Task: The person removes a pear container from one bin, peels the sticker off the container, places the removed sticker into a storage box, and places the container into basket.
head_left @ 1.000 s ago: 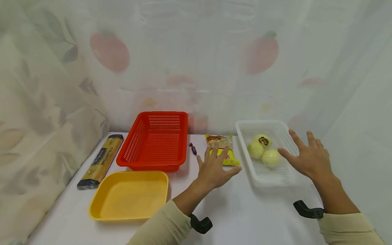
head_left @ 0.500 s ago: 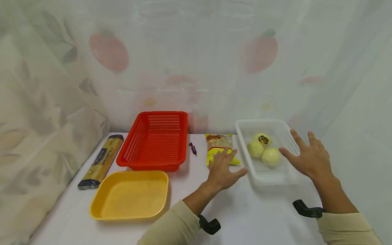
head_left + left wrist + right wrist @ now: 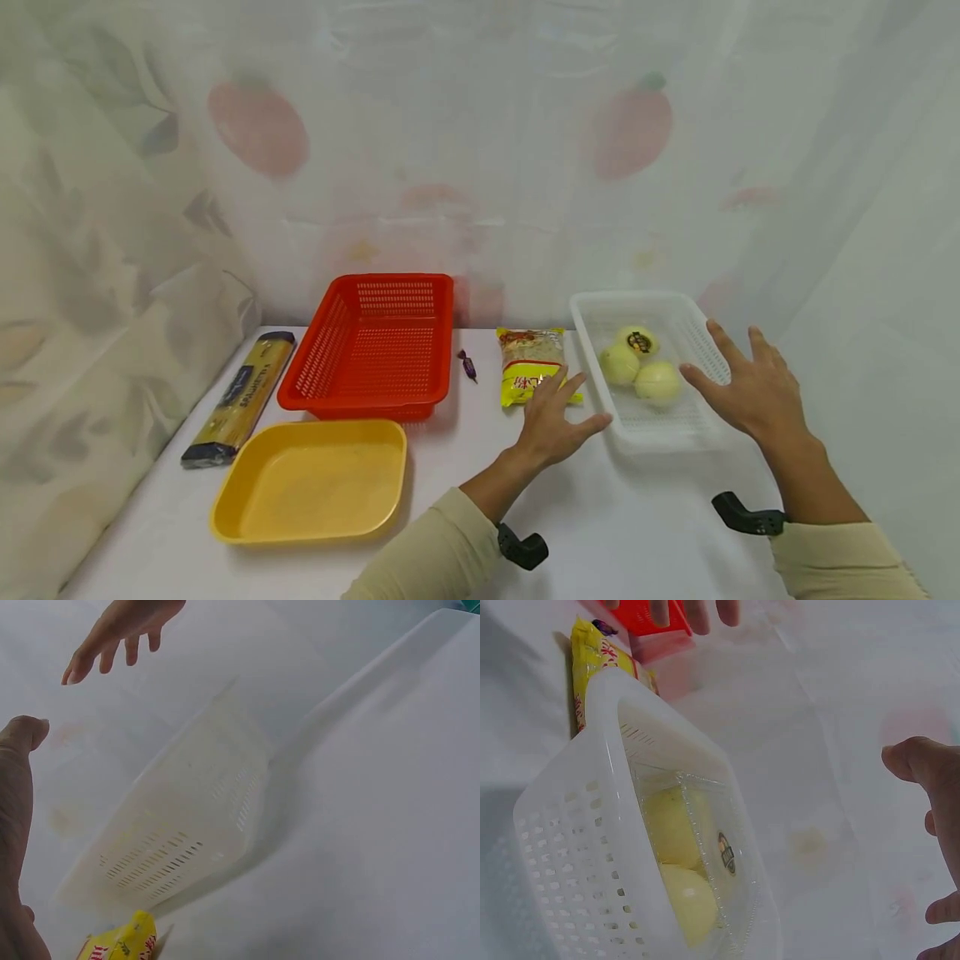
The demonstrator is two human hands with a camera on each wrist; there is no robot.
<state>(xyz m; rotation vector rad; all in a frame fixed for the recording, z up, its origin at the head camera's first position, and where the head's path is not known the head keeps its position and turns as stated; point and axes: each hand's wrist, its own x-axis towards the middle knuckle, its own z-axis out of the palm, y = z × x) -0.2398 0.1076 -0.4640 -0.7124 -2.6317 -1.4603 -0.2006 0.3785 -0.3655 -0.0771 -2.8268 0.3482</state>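
In the head view a white plastic basket (image 3: pixel 600 392) stands at the right of the table. Inside it lies a clear package of pale yellow-green round fruits (image 3: pixel 657 382) with a dark label, its clear wrap showing in the right wrist view. My left hand (image 3: pixel 553 427), fingers spread, hovers left of the basket, overlapping the lower end of a yellow packet (image 3: pixel 528 358). My right hand (image 3: pixel 761 392) is held with spread fingers by the basket's right rim. Neither hand holds anything.
A red perforated basket (image 3: pixel 363 367) stands at the back left, with a yellow tray (image 3: pixel 311 479) in front of it. A spaghetti pack (image 3: pixel 243 396) lies at the far left. One purple-wrapped candy (image 3: pixel 468 367) lies between the red basket and the packet.
My left hand has moved right, off much of the yellow packet and toward the white basket. The right hand stays by the rim. The whole head view has shifted slightly.
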